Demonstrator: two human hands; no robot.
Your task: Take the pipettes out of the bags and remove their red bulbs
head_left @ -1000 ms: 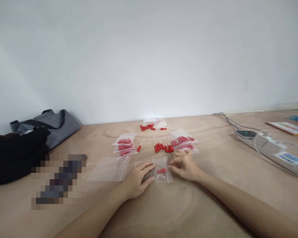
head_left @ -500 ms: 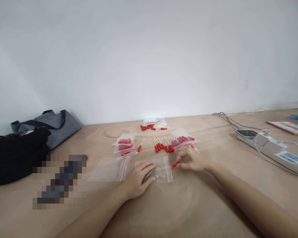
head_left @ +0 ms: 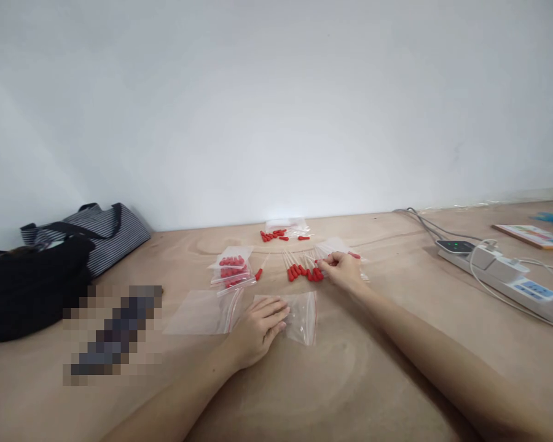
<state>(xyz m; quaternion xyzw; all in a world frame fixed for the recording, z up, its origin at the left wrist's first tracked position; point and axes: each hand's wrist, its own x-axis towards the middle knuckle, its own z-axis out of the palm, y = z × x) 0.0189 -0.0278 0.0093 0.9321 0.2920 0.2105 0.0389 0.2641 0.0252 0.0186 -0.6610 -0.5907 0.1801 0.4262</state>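
Pinned flat on wooden counter under left hand: clear zip bag, centre of view, close to the person. Fingers of that hand spread and released, palm down on bag's left half, grasping nothing. Just left of it: second clear zip bag, red seal edge toward the hand.

Beyond the pinned bag: right hand, stretched forward to row of red-capped sticks. Fingers there curled in a tight pinch at right end of row, touching the sticks; cannot tell whether any stick actually grasped. Caps toward the person, bare ends fanned toward white wall.

Left of row: single red-capped stick, then stacked filled bags with red caps inside. Behind right hand, partly hidden: right-side bags, also with red inside. Farther back, near wall: loose red caps beside small clear bag.

Far left: striped tote behind black bag; pixelated patch in front. Far right: white power strip with cables, green light on; colourful booklet beyond it.
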